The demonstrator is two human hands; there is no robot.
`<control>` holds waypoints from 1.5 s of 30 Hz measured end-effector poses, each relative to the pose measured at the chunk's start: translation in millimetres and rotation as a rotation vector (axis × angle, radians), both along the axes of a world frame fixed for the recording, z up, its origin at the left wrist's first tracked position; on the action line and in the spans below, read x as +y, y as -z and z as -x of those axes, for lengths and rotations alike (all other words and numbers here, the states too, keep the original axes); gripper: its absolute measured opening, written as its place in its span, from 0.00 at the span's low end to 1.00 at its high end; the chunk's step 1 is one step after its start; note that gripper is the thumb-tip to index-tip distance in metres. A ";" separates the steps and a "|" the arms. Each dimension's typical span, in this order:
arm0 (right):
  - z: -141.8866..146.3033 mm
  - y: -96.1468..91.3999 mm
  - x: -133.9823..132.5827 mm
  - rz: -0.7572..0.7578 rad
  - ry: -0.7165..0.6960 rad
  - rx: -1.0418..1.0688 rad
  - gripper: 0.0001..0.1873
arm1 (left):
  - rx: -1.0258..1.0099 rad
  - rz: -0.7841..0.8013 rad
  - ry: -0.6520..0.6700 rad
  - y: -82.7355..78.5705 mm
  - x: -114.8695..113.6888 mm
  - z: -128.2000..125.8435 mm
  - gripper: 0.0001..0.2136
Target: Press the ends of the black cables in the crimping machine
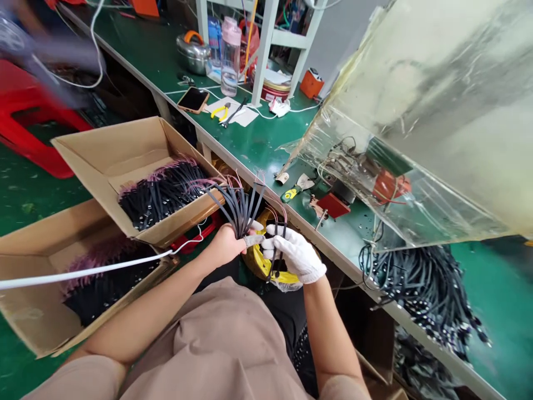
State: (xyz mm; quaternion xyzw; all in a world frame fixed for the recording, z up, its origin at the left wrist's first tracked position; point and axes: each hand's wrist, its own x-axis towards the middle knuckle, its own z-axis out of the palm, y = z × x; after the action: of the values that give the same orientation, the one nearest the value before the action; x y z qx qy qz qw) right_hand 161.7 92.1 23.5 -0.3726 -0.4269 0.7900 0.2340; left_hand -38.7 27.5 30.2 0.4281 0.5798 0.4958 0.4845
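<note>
Centre of frame: your left hand (228,244) grips bundle of black cables (240,214), fanned toward top. Your gloved right hand (296,253) pinches separate cable pair (273,266) just right of bundle, long axis near-vertical.

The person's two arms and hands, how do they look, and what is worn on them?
The right hand wears a white glove ending at the wrist. The left hand is ungloved, but has a pale cover on at least one digit. Both forearms are bare below short, brownish sleeves.
</note>
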 end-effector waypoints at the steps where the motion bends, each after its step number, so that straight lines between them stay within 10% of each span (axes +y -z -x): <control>1: 1.2 -0.1 -2.7 0.003 0.002 0.004 0.34 | 0.002 -0.013 -0.001 4.8 -2.7 -2.5 0.15; 7: 10.1 -1.3 -14.5 -0.146 -0.036 -0.074 0.33 | 0.172 -0.151 -0.065 21.4 -8.0 -5.3 0.07; 19: 1.5 -13.7 -10.5 -0.539 -0.225 -0.445 0.11 | 0.301 -0.248 0.203 -1.1 14.9 -4.2 0.05; 25: -12.9 -1.1 7.4 -0.395 -0.219 -0.468 0.23 | 0.121 -0.254 0.219 12.6 14.2 -14.0 0.06; 32: -4.6 13.3 30.2 -0.129 0.125 -0.221 0.32 | -0.089 -0.230 0.044 24.6 15.9 -2.8 0.13; 40: 78.9 11.8 25.4 -0.555 0.265 -0.102 0.30 | 0.059 -0.278 -0.133 36.5 16.7 -16.0 0.13; 45: 89.0 -12.2 19.6 -0.585 0.201 -0.164 0.37 | 0.121 -0.244 -0.305 26.7 27.5 25.0 0.16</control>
State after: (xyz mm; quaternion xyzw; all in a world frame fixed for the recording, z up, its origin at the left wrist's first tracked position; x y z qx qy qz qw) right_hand 72.7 111.6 35.7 -0.3923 -0.6146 0.5738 0.3730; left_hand -63.7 55.0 3.5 0.4200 0.6015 0.6033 0.3128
